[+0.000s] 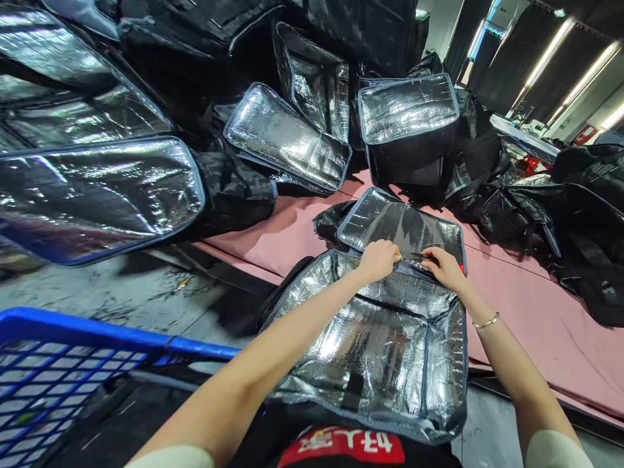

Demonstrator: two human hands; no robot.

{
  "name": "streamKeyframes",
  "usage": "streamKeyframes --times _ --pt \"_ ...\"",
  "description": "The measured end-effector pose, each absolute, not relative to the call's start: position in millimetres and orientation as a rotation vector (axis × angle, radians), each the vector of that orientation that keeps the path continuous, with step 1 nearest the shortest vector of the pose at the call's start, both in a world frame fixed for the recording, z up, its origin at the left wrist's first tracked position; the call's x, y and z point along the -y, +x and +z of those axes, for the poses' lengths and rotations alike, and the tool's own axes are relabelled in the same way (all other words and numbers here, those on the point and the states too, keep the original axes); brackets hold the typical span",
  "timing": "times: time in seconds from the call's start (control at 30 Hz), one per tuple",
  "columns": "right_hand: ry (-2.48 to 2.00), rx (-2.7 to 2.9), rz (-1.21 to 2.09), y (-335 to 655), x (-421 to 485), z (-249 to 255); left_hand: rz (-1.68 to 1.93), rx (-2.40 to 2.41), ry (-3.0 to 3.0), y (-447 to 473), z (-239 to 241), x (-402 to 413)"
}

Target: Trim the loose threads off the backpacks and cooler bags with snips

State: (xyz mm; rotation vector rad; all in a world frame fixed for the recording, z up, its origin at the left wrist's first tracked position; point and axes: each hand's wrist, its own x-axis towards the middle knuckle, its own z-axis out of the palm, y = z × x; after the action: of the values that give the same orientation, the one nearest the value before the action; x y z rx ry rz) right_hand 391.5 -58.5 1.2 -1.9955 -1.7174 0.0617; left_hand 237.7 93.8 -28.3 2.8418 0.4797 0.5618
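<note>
An insulated bag [390, 344] with a crinkled silver lining and black outside lies open in front of me. Its lid [370, 218] is folded back on the far side, and a red label with white characters [341, 447] shows on the near side. My left hand [379, 261] is closed on the bag's far edge, where the lid joins. Close to its right, my right hand [444, 268] has its fingers pinched at the same seam. A thin dark piece [413, 256] runs between the hands; its kind is unclear.
The bag's far part rests on a pink-covered table [526, 292]. More silver-lined bags stand behind, such as an open one [409, 110] and another lid [292, 140]. Left, a large silver lid [107, 195] juts out above a blue plastic crate [88, 331]. Dark bags [595, 240] lie right.
</note>
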Motion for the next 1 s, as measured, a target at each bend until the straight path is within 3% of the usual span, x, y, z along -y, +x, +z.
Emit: streamKeyframes --times 0.3,0.67,1.0 --pt "-2.272 1.523 0.052 377 63 -7 0.735 -0.507 2.798 232 -30 -90" --pt "-2.251 1.450 0.236 386 51 -11 0.850 -0.350 2.824 228 -36 -62" --pt "-2.273 1.467 0.047 377 62 -8 0.846 -0.334 2.832 238 -45 -55"
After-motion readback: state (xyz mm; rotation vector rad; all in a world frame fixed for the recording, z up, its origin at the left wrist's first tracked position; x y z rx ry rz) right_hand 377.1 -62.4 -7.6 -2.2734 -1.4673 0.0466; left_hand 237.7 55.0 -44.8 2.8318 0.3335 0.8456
